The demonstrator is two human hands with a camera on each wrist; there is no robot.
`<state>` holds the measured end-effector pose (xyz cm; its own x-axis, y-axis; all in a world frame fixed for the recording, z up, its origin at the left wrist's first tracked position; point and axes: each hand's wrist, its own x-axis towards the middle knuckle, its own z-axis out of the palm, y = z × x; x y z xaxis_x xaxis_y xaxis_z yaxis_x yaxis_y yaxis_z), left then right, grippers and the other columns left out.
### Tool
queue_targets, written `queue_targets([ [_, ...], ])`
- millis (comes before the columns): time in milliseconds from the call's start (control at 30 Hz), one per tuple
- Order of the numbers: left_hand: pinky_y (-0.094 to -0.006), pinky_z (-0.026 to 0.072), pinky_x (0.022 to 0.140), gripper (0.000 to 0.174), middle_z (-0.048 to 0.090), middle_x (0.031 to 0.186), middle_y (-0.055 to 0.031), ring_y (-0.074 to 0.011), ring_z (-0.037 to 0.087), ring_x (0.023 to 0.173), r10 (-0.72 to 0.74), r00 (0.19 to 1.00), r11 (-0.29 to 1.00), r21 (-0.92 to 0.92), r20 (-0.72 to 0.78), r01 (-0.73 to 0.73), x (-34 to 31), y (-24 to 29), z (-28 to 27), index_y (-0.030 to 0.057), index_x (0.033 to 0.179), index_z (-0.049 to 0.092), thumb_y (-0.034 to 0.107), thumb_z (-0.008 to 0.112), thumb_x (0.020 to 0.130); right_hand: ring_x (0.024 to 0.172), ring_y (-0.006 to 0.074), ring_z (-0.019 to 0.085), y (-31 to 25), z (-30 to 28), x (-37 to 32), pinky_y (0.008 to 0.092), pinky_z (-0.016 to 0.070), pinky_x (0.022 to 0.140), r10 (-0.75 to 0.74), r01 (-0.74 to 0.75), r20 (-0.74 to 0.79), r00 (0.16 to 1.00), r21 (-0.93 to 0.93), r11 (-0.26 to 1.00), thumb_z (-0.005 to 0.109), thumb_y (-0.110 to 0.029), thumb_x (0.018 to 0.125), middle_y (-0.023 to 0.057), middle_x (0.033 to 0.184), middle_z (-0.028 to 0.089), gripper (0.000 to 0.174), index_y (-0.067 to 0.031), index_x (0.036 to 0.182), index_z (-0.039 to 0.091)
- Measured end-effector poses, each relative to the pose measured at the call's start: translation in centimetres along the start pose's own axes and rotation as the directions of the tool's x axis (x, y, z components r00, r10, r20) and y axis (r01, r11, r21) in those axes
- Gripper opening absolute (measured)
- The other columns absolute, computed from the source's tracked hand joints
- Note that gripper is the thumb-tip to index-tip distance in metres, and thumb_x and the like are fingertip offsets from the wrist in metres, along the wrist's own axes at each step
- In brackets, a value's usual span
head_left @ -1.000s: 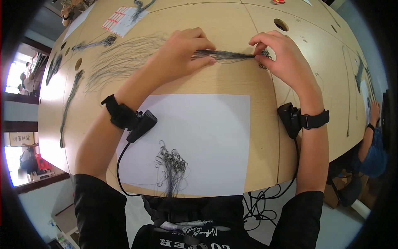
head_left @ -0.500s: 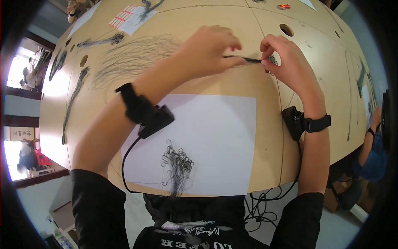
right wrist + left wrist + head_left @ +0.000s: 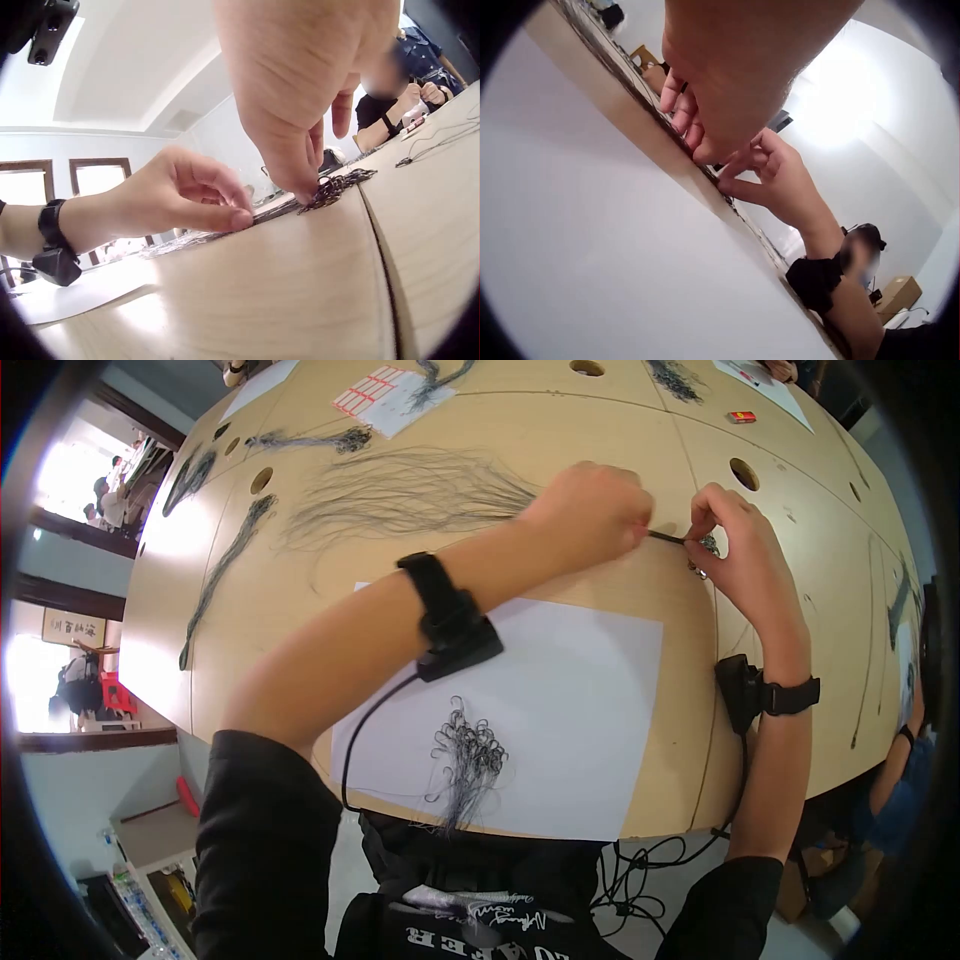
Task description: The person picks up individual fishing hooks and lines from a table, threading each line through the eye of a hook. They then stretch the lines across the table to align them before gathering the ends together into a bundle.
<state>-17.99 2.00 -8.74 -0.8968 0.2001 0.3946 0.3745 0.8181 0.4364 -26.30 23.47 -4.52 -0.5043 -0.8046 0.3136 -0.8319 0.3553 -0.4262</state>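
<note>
My right hand (image 3: pixel 740 545) pinches a bundle of dark fishing lines (image 3: pixel 667 538) right beside its clustered hooks (image 3: pixel 334 191). Close to its left, my left hand (image 3: pixel 592 510) pinches the same bundle between thumb and fingers. A short, narrow length of lines spans the two hands. Beyond the left hand, the thin loose ends (image 3: pixel 400 490) fan out leftward over the table. A second hooked bundle (image 3: pixel 470 750) lies on the white sheet (image 3: pixel 570 700) near me, hooks pointing away from my body.
More line bundles lie at the left (image 3: pixel 225 575) and the far side (image 3: pixel 675 378) of the round table (image 3: pixel 690 760). A red-printed label sheet (image 3: pixel 385 400), a small red box (image 3: pixel 741 417) and a cable hole (image 3: pixel 743 473) are farther back. Another person's arm (image 3: pixel 890 770) is at right.
My left hand has slid rightward along the bundle toward my right hand, and the stretch between them is shorter and narrower. The right hand keeps its pinch. The head view has shifted.
</note>
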Motion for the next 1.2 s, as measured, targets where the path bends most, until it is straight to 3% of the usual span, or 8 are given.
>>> queue_targets([
  [233, -0.0396, 0.0546, 0.067, 0.008, 0.068, 0.081, -0.0104, -0.0299, 0.067, 0.074, -0.02, 1.0, 1.0, -0.01, -0.021, 0.019, -5.5, -5.1, -6.3, 0.0069, 0.084, 0.069, 0.012, 0.069, 0.078, 0.081, 0.0255, 0.068, -0.4, -0.2, -0.1, 0.0366, 0.0503, 0.071, 0.008, -0.008, 0.0, 1.0, 0.023, 1.0, 0.067, 0.01, 0.077, 0.0115, 0.085, 0.061, 0.028, -0.0038, 0.094, 0.05],
  [333, -0.0358, 0.0543, 0.065, 0.007, 0.067, 0.078, -0.0102, -0.0263, 0.067, 0.07, -0.137, 0.989, 0.99, 0.036, 0.051, 0.135, -8.4, -6.3, -9.8, 0.0051, 0.082, 0.068, 0.008, 0.071, 0.077, 0.08, 0.0253, 0.068, -0.3, -0.1, -0.2, 0.0367, 0.0503, 0.07, -0.009, 0.009, -0.004, 1.0, 0.006, 1.0, 0.066, 0.009, 0.078, 0.0113, 0.085, 0.061, 0.027, -0.004, 0.094, 0.05],
  [433, -0.0314, 0.0525, 0.072, 0.008, 0.064, 0.081, -0.0079, -0.0195, 0.064, 0.077, -0.257, 0.959, 0.962, 0.124, 0.118, 0.243, -11.3, -7.0, -13.1, 0.0019, 0.087, 0.065, 0.005, 0.071, 0.082, 0.079, 0.025, 0.068, -0.1, -0.1, 0.1, 0.0369, 0.0502, 0.071, -0.026, 0.026, -0.004, 1.0, -0.001, 1.0, 0.066, 0.008, 0.078, 0.0117, 0.085, 0.061, 0.026, -0.0039, 0.094, 0.05],
  [633, -0.0327, 0.0542, 0.072, 0.006, 0.067, 0.082, -0.0091, -0.0214, 0.067, 0.076, -0.293, 0.952, 0.936, 0.229, 0.09, 0.267, -15.8, -8.9, -17.3, 0.0014, 0.085, 0.067, 0.004, 0.07, 0.081, 0.079, 0.0248, 0.067, -0.6, -0.2, 0.2, 0.0363, 0.0496, 0.072, 0.0, 0.0, 0.016, 1.0, 0.012, 1.0, 0.066, 0.007, 0.078, 0.0116, 0.084, 0.059, 0.025, -0.0035, 0.094, 0.049],
  [833, -0.0323, 0.0536, 0.078, 0.01, 0.067, 0.087, -0.0103, -0.0216, 0.065, 0.081, -0.412, 0.911, 0.905, 0.132, 0.038, 0.404, -18.6, -9.7, -18.7, -0.001, 0.09, 0.068, 0.006, 0.071, 0.084, 0.078, 0.0245, 0.065, -0.7, -0.1, 0.2, 0.0358, 0.049, 0.074, -0.029, 0.029, 0.0, 1.0, -0.039, 0.999, 0.066, 0.007, 0.078, 0.0103, 0.084, 0.058, 0.025, -0.0036, 0.094, 0.049],
  [1033, -0.0317, 0.0525, 0.08, 0.009, 0.066, 0.087, -0.0094, -0.0204, 0.064, 0.083, -0.447, 0.893, 0.888, 0.146, 0.053, 0.435, -20.0, -10.3, -19.6, -0.0008, 0.092, 0.068, 0.006, 0.07, 0.086, 0.079, 0.0238, 0.064, -0.6, 0.1, 0.0, 0.037, 0.0478, 0.082, -0.041, 0.041, -0.007, 0.999, -0.068, 0.997, 0.067, 0.007, 0.079, 0.0091, 0.084, 0.058, 0.025, -0.0043, 0.094, 0.05],
  [1200, -0.0325, 0.0524, 0.08, 0.008, 0.065, 0.086, -0.0096, -0.0211, 0.065, 0.083, -0.499, 0.866, 0.842, 0.25, 0.029, 0.477, -22.4, -11.2, -21.6, -0.0011, 0.09, 0.067, 0.005, 0.07, 0.085, 0.079, 0.0245, 0.063, -0.4, 0.1, -0.2, 0.0374, 0.048, 0.082, -0.068, 0.066, -0.022, 0.997, -0.079, 0.995, 0.067, 0.007, 0.078, 0.0089, 0.084, 0.059, 0.025, -0.0043, 0.094, 0.05],
])
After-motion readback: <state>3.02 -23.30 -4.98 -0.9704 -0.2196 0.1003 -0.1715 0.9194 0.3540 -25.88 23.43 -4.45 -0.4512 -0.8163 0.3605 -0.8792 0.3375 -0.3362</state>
